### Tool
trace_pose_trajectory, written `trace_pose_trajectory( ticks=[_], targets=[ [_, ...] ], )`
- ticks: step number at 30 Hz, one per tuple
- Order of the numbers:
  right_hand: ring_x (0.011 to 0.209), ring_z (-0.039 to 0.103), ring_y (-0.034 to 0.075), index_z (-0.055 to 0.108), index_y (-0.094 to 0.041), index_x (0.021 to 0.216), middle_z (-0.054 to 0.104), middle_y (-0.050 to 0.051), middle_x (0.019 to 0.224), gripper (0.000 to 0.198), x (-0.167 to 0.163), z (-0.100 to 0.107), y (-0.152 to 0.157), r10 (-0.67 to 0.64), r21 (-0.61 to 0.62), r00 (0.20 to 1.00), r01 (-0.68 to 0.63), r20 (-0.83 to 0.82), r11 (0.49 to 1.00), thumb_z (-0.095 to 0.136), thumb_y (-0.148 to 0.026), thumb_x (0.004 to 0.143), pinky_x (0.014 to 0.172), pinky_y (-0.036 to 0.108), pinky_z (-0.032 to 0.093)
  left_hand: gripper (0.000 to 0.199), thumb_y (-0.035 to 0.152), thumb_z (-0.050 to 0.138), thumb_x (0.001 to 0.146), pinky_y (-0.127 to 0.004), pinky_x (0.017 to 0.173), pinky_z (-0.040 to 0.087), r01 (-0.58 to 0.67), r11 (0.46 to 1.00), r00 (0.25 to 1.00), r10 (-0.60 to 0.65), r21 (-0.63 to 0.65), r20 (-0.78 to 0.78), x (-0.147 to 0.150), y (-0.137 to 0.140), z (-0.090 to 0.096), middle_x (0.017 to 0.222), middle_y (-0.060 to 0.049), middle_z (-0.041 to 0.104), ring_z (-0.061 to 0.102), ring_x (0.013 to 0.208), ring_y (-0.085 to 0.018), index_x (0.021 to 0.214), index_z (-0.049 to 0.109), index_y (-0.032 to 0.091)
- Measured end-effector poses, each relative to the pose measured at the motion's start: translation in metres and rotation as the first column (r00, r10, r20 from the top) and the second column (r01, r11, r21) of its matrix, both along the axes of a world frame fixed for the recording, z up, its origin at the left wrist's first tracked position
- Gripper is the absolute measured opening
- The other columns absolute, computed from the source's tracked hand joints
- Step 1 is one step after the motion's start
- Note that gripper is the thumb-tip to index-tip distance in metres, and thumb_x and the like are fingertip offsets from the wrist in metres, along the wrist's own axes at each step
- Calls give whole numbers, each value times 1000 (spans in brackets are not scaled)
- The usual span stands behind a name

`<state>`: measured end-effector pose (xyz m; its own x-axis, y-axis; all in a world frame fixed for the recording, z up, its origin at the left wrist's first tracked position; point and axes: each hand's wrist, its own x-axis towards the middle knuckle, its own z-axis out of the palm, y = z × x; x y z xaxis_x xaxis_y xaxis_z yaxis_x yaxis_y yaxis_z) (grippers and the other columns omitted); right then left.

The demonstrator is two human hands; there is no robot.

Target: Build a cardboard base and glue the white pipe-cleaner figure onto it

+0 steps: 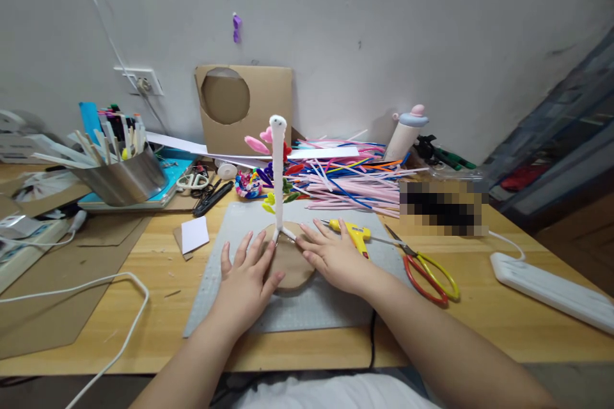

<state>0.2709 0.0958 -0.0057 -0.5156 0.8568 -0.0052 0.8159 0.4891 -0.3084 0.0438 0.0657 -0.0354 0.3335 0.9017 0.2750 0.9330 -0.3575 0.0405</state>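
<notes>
Observed at centre a white pipe-cleaner stem [279, 172], standing upright on a round cardboard base [293, 273], with two short white legs [288, 232] splayed at its foot. Noted a rounded top with small dark spots. Found the base lying on a grey cutting mat [215, 294], between both hands.

Found the left hand [247, 278] palm down, fingers fanned wide, clasping nothing; noted its thumb over the left part of the base and its index fingertip at the left leg. Found the right hand [333, 252] likewise flattened and spread, holding nothing, with fingertips by the right leg and over the base's right edge. Cannot tell the firmness of contact.

Recorded just beyond the right hand a yellow glue gun [357, 234]; farther right, scissors [429, 275] with one red and one yellow handle loop. Recorded behind the stem some coloured fuzzy pieces [256, 144], a heap of mostly pink pipe cleaners [359, 192] and a cardboard panel [271, 96] with a round hole. Recorded to the left a white card [194, 234] and a metal container [129, 182] of sticks [64, 151].
</notes>
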Motion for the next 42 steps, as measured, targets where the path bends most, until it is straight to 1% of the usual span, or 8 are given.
trace_pose_trajectory(
  ticks=[8, 17, 23, 26, 30, 35, 38, 42],
  targets=[
    [144, 13, 28, 49, -35, 134, 29, -1, 152, 45, 2, -1, 5, -22, -26, 1000, 22, 0, 999, 21, -44, 99, 106, 70, -4, 46, 45, 43, 90, -54, 113, -6, -4, 1000, 999, 4, -20, 32, 2, -2, 8, 149, -1, 36, 25, 140, -28, 132, 52, 26],
    [142, 21, 24, 53, -28, 130, 42, 1, 146, 38, -9, -1, 3, 19, 133, 999, -25, 50, 991, 35, -36, 98, 109, 67, -6, 50, 48, 43, 90, -52, 113, -6, 32, 999, 999, -32, -24, -15, 3, -2, 14, 141, -9, 49, 27, 139, -28, 131, 54, 21],
    [141, 23, 24, 58, -25, 125, 44, 3, 144, 35, -12, -1, 3, 50, 180, 997, -60, 60, 982, 40, -34, 97, 111, 62, -10, 51, 48, 40, 92, -52, 114, -4, 52, 998, 998, -52, -17, -19, 2, -2, 14, 140, -11, 49, 26, 140, -27, 131, 53, 19],
    [141, 23, 25, 59, -26, 124, 45, 3, 144, 34, -10, -2, 4, 49, 175, 998, -53, 28, 983, 40, -34, 97, 110, 63, -11, 48, 46, 41, 91, -54, 113, -1, 53, 999, 999, -53, -4, 1, 2, 0, 10, 141, -11, 49, 26, 140, -28, 130, 54, 21],
    [141, 23, 27, 66, -29, 111, 49, 2, 141, 36, -9, -5, 6, -27, 160, 994, 45, -110, 986, 34, -39, 98, 106, 67, -11, 36, 43, 40, 92, -59, 110, 4, -18, 1000, 992, 16, 13, 123, 0, 3, 7, 140, -7, 49, 30, 137, -29, 120, 59, 29],
    [138, 32, 18, 47, -25, 129, 54, 5, 135, 37, -17, -13, 9, -71, 103, 914, 122, -399, 987, 27, -36, 100, 113, 57, -8, 37, 38, 36, 94, -56, 112, 7, 35, 999, 959, -25, -29, 281, -1, 8, 7, 140, -10, 48, 30, 138, -24, 127, 43, 21],
    [139, 29, 18, 37, -25, 136, 49, 6, 140, 40, -22, -19, 11, -42, 14, 916, 52, -400, 999, 27, -37, 100, 112, 57, -10, 42, 34, 36, 94, -55, 112, 3, 114, 991, 954, -91, -66, 286, 2, 11, 6, 142, -10, 47, 25, 140, -22, 133, 31, 20],
    [143, 19, 17, 30, -25, 143, 47, 6, 142, 45, -25, -23, 13, 9, -34, 943, -21, -332, 999, 26, -37, 100, 112, 56, -12, 41, 31, 38, 93, -56, 112, 3, 135, 987, 955, -106, -89, 276, 7, 16, 5, 140, -10, 48, 27, 140, -22, 133, 34, 20]
  ],
)
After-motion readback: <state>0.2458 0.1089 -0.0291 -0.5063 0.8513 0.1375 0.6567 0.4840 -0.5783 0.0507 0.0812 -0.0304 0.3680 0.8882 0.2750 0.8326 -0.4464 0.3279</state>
